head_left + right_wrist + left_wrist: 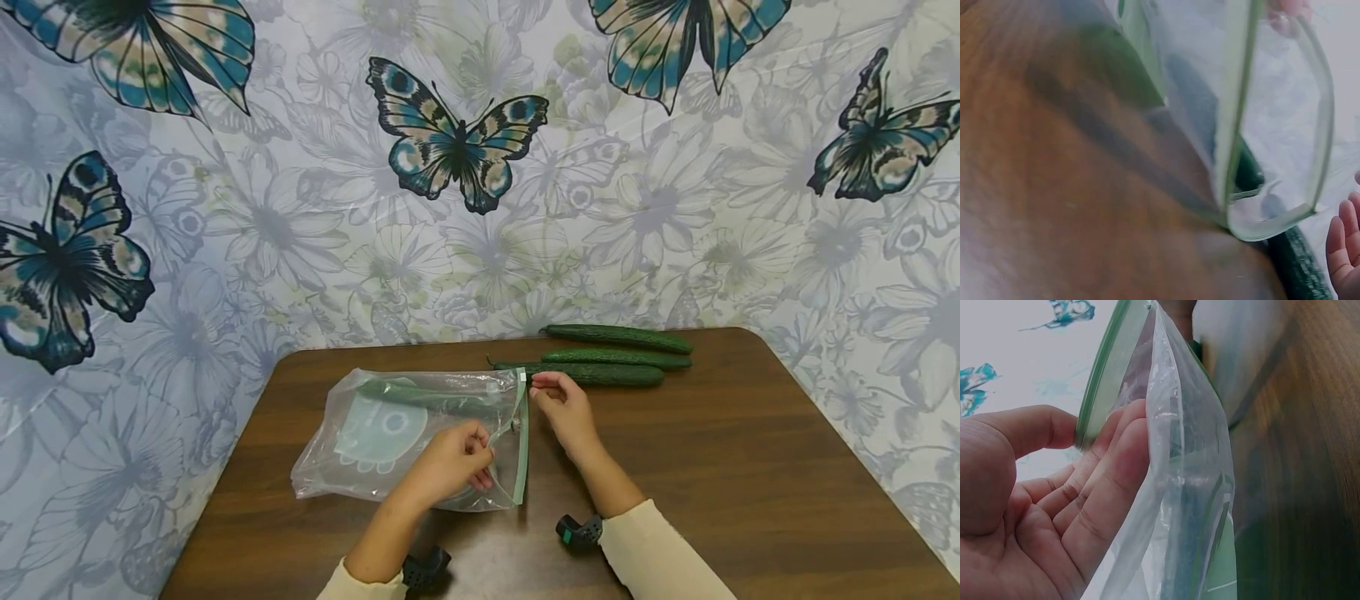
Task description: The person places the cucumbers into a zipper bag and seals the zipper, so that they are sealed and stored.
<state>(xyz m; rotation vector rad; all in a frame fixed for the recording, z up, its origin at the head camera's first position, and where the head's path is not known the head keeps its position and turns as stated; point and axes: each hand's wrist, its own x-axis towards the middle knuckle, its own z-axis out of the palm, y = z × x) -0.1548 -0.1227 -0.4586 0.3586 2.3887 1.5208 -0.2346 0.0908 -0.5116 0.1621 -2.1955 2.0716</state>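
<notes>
A clear zip bag (pixel 450 492) with a green-edged mouth lies on the table, its mouth facing right. One cucumber (pixel 427 393) shows through the plastic along its far side; its dark end (pixel 1249 172) appears through the mouth in the right wrist view. My left hand (pixel 448 458) pinches the upper lip of the mouth, thumb at the green strip (pixel 1099 381) and fingers on its inner side, holding it raised. Just right of the mouth's far corner is my right hand (pixel 566 415), fingers loosely bent, holding nothing. In the right wrist view its fingers (pixel 1337 247) are apart from the bag.
Three more cucumbers, a far one (pixel 618 337), a middle one (pixel 615 359) and a near one (pixel 600 373), lie side by side at the back of the brown wooden table (pixel 712 467). Behind the table hangs a butterfly-patterned cloth (pixel 480 258).
</notes>
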